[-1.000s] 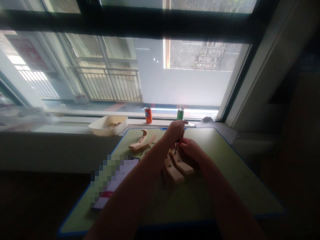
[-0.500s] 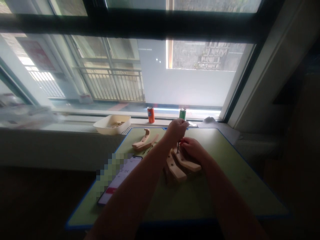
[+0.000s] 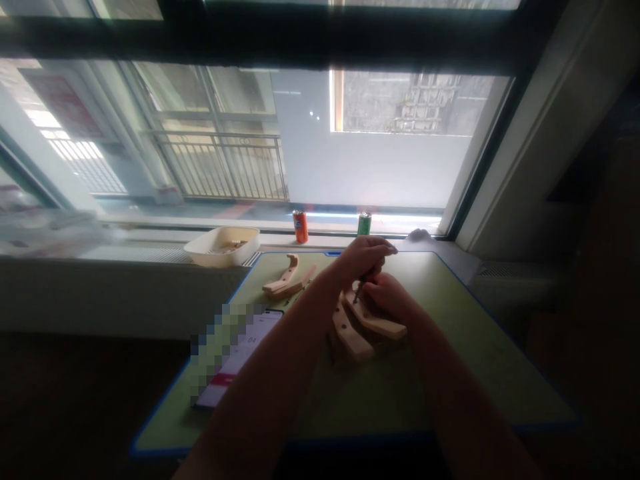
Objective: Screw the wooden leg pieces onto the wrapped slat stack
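Observation:
Two curved wooden pieces (image 3: 356, 328) lie stacked near the middle of the green table (image 3: 450, 347). My left hand (image 3: 363, 259) is closed around the top of a thin screwdriver (image 3: 358, 292) that stands tilted on the upper piece. My right hand (image 3: 386, 297) is closed against the wooden pieces beside the tool's tip, steadying them. The tip itself is too small and dark to make out.
Two more curved wooden pieces (image 3: 289, 280) lie at the table's far left. A phone (image 3: 235, 357) lies near the left edge. On the windowsill stand a cream tray (image 3: 223, 245), an orange can (image 3: 300, 226) and a green can (image 3: 364, 223).
My left hand has tipped over to the right on the screwdriver, which now leans instead of standing upright. My right hand stays on the wooden pieces. The view has shifted slightly.

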Motion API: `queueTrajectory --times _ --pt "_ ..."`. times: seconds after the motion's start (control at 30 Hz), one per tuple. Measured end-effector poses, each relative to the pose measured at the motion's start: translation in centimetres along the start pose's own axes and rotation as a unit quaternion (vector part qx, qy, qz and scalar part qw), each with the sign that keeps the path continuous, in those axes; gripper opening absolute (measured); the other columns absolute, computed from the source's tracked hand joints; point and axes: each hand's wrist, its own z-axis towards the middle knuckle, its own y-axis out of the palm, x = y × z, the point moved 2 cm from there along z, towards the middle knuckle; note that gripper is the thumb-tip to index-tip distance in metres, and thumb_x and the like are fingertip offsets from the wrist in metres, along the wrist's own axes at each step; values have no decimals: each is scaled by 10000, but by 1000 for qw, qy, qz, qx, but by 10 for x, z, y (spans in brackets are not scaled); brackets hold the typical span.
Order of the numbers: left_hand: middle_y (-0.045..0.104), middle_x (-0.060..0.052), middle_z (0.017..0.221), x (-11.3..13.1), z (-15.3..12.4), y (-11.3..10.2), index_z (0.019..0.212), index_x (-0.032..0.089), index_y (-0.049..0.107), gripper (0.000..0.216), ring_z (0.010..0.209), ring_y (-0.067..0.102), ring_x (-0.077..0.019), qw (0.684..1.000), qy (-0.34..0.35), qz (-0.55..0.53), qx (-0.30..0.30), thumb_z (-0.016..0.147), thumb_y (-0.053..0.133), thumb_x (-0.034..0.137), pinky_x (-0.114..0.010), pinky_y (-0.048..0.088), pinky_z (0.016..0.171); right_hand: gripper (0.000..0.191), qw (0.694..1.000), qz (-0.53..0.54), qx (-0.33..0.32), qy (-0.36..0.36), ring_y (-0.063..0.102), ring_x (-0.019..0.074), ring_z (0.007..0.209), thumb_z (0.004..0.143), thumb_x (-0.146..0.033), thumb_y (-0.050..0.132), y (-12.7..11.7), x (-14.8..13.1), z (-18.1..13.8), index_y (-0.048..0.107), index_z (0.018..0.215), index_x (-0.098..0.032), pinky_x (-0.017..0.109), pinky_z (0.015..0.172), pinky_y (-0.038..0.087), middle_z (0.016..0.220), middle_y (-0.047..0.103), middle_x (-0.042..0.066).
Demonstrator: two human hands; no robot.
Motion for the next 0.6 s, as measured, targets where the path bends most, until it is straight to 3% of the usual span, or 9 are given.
queueTrajectory --times 0.1,0.2,0.27,0.33,0.43,0.6 --pt "581 -39 701 8 -10 -8 936 148 586 187 603 539 -116 961 14 266 68 786 482 189 -232 412 570 228 1000 3 -1 -11 571 190 754 769 -218 459 0 -1 -1 631 916 -187 285 679 409 867 664 66" --pt "590 -127 814 22 -25 -9 933 94 576 258 783 576 -214 894 -4 424 146 835 454 298 -304 429 683 234 1000 5 -2 -17 573 181 737 773 -217 458 0 -2 -2 639 918 -188 283 674 413 862 668 57" --pt "591 -143 787 30 -32 -6 946 68 571 368 784 588 -248 849 -39 506 150 871 384 376 -326 436 681 235 1000 6 -2 -19 576 180 733 775 -220 463 0 -2 -4 642 925 -191 280 669 417 869 672 56" --pt "599 -130 765 35 -35 -2 929 81 577 371 762 597 -253 823 -48 554 117 887 347 368 -330 443 663 227 1000 6 -4 -23 580 180 734 776 -222 474 -1 -2 -4 648 918 -195 277 667 421 872 677 55" --pt "605 -88 740 37 -33 -2 913 124 575 293 714 602 -228 812 -15 580 66 887 348 308 -306 446 618 223 1000 7 -4 -30 586 181 745 777 -219 483 -2 -3 -4 653 918 -196 277 673 428 879 680 52" --pt "590 -63 696 30 -30 -10 966 128 543 221 679 597 -200 801 0 596 56 866 389 250 -266 433 584 218 999 9 -1 -41 594 184 772 791 -217 495 -1 1 -1 651 941 -196 283 693 441 878 679 41"
